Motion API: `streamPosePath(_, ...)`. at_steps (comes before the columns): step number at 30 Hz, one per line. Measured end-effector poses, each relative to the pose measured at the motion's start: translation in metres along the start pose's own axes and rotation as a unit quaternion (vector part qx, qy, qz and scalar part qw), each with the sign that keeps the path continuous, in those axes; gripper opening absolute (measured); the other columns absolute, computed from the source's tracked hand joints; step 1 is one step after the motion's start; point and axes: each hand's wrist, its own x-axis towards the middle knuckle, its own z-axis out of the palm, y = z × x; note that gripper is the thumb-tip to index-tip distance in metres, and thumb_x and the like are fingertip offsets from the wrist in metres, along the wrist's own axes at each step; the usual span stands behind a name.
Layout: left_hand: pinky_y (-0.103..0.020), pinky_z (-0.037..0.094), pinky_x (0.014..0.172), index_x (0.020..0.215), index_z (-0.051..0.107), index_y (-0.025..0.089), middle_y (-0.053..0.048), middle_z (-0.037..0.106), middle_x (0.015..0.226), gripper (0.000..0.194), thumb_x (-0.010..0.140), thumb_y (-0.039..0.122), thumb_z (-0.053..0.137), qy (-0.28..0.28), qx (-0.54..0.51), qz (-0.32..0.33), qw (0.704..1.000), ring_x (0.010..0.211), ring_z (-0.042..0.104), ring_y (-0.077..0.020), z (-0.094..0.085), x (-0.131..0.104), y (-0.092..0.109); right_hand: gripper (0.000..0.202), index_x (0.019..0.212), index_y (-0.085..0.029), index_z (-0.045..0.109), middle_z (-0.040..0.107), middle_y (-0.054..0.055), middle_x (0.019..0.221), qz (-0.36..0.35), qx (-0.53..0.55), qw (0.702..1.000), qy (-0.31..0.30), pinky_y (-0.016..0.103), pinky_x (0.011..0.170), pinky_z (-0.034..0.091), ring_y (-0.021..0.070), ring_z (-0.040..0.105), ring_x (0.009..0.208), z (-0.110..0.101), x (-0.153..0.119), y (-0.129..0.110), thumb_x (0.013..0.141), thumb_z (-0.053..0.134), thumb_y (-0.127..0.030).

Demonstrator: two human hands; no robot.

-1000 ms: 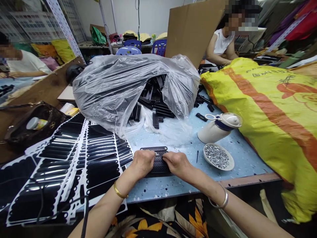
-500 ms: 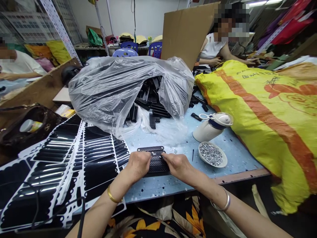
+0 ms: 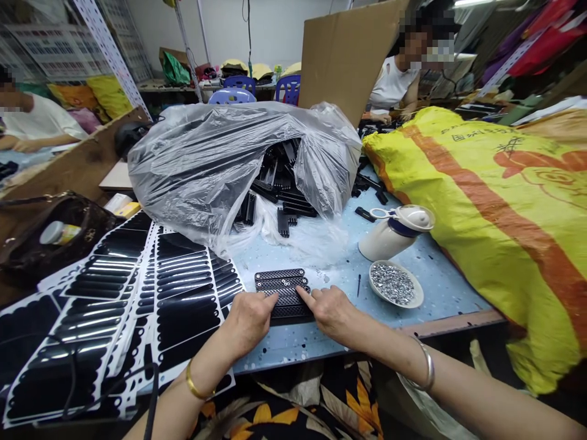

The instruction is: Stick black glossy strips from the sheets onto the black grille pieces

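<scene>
Several black perforated strips (image 3: 284,294) lie side by side in a stack on the table in front of me, with a few small, round silvery pieces on them. My left hand (image 3: 251,319) is at the near left edge of the strips, fingers curled in and its tip at the strips; whether anything is pinched there cannot be made out. My right hand (image 3: 334,310) comes from the right with its index finger stretched onto the strips and the other fingers folded. A white bowl (image 3: 416,299) of small silvery pieces stands to the right. A thin dark stick (image 3: 359,285) lies between bowl and strips.
A clear plastic bag (image 3: 202,156) of black parts sits behind the strips. Black-and-white sheets (image 3: 186,293) spread at left. A white lidded container (image 3: 385,243) stands near a yellow sack (image 3: 495,201). A cardboard sheet (image 3: 346,67) rises behind. Two other people work nearby.
My left hand has drawn back toward me and left, uncovering more of the strips. My right hand has shifted slightly, its index finger now stretched out on the strips.
</scene>
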Motion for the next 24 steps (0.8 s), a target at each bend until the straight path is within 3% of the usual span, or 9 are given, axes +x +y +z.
streamPosePath(5, -0.032, 0.055, 0.054, 0.117, 0.071, 0.014, -0.006, 0.073, 0.068, 0.042, 0.082, 0.004, 0.051, -0.037, 0.019, 0.009, 0.999, 0.059, 0.070, -0.0234, -0.003, -0.003, 0.002, 0.058, 0.138, -0.001, 0.053, 0.067, 0.011, 0.077, -0.049, -0.075, 0.996, -0.028, 0.037, 0.063, 0.035, 0.0233, 0.059, 0.061, -0.008, 0.001, 0.007, 0.080, 0.054, -0.008)
streamPosePath(11, -0.031, 0.057, 0.057, 0.119, 0.072, 0.019, -0.006, 0.074, 0.071, 0.042, 0.085, 0.007, 0.052, -0.047, -0.007, -0.013, 0.999, 0.062, 0.072, -0.0228, -0.002, -0.004, -0.003, 0.051, 0.131, -0.002, 0.056, 0.067, 0.010, 0.076, -0.034, -0.073, 0.996, -0.044, 0.037, 0.062, 0.029, 0.0215, 0.057, 0.059, -0.010, -0.010, 0.018, 0.080, 0.054, -0.006)
streamPosePath(19, -0.031, 0.058, 0.057, 0.121, 0.071, 0.019, -0.006, 0.074, 0.072, 0.045, 0.084, 0.007, 0.049, -0.042, -0.017, -0.007, 0.999, 0.062, 0.071, -0.0229, 0.002, -0.006, -0.006, 0.059, 0.135, -0.001, 0.052, 0.068, 0.009, 0.077, -0.041, -0.023, 0.999, -0.027, 0.037, 0.062, 0.029, 0.0199, 0.058, 0.060, -0.010, -0.016, 0.019, 0.077, 0.052, 0.000)
streamPosePath(24, -0.029, 0.057, 0.058, 0.121, 0.071, 0.020, -0.006, 0.074, 0.072, 0.045, 0.084, 0.006, 0.049, -0.052, -0.020, -0.008, 0.998, 0.062, 0.071, -0.0214, -0.004, -0.004, -0.005, 0.071, 0.143, 0.005, 0.042, 0.065, 0.008, 0.072, -0.037, -0.061, 0.997, -0.014, 0.036, 0.060, 0.028, 0.0204, 0.055, 0.057, -0.003, -0.025, 0.009, 0.072, 0.049, -0.001)
